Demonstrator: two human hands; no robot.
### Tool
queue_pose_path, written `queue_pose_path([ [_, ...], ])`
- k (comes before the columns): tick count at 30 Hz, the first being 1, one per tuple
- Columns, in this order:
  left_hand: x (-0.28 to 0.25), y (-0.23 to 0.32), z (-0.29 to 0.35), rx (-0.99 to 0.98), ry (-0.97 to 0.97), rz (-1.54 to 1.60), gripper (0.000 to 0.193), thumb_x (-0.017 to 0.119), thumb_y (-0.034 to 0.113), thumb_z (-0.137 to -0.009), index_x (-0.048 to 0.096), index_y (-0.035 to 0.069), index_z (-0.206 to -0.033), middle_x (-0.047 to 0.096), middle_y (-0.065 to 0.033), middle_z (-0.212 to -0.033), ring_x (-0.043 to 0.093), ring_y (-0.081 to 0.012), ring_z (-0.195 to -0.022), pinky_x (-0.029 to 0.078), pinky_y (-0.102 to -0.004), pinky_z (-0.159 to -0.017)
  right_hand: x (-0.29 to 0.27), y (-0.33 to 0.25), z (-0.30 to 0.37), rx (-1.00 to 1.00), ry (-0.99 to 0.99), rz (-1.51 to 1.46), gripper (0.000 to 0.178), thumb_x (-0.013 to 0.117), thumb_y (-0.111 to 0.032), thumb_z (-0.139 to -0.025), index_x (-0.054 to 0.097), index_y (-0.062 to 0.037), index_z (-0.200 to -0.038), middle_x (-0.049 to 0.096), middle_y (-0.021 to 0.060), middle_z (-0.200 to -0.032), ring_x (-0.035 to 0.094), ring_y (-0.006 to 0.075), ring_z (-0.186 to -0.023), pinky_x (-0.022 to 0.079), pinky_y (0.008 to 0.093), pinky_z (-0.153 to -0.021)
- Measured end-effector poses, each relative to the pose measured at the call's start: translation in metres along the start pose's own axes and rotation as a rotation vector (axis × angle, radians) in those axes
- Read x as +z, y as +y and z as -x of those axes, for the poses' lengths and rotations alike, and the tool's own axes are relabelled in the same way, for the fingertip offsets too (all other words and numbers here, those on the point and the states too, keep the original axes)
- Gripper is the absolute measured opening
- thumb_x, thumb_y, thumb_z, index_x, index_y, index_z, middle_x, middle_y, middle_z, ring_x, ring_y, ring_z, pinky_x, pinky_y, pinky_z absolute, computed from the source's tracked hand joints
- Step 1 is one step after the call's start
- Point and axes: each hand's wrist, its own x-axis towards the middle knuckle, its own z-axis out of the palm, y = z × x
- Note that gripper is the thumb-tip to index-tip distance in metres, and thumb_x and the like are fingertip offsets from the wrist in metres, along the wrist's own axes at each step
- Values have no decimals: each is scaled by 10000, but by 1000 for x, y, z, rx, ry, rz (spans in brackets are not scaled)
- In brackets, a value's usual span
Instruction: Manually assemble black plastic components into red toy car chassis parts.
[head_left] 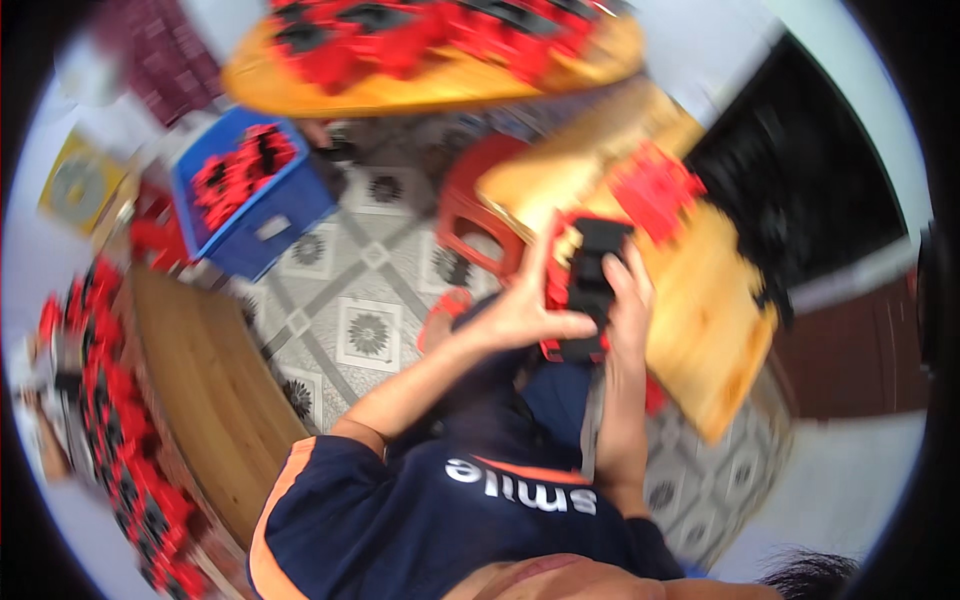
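Navy shirt fills the lower middle; ahead, a wooden table stands right, a blue bin left. By the table's edge a red-and-black part is gripped between left hand and right hand, though blur makes exact finger contact hard to tell.

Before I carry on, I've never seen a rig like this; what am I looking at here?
There is no machine here: a person works bare-handed. A wide fisheye camera worn on the head took this picture, looking down, so straight edges bend and picture left is the person's left. The left hand and right hand hold a red-and-black piece between them. On the wooden table lies a cluster of red parts. Farther left, a blue bin holds red and black pieces. Blur hides finer detail.
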Motion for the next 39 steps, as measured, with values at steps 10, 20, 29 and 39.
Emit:
queue_pose_path([
  [10,-218,77,9,648,980,83,871,638,126,-856,81,111,-1525,524,-126,-1283,607,-201,-1062,553,-346,-841,48,1,-4,-145,-543,431,695,610,-465,-938,458,40,-1393,372,177,-1496,417,260,-1352,400,384,-1056],
  [20,-597,71,-248,83,1588,111,1001,866,175,-591,264,-106,-1340,547,-261,-1222,638,-304,-991,583,-389,-836,-99,56,60,338,188,664,351,601,-22,-921,573,75,-1258,635,138,-1210,604,211,-1122,451,312,-992],
  [29,-681,35,-307,-51,1101,222,598,653,505,-854,598,23,-1204,641,-172,-1173,634,-292,-1012,528,-449,-849,-167,83,95,405,158,750,356,614,-62,-949,558,32,-1287,687,116,-1099,652,167,-971,543,296,-812],
  [39,-859,136,-111,488,824,-549,805,454,732,-858,449,49,-1285,575,-183,-1222,578,-337,-1095,485,-504,-899,-66,53,46,149,249,920,231,603,-165,-953,690,11,-1076,691,54,-839,621,130,-769,490,268,-711],
])
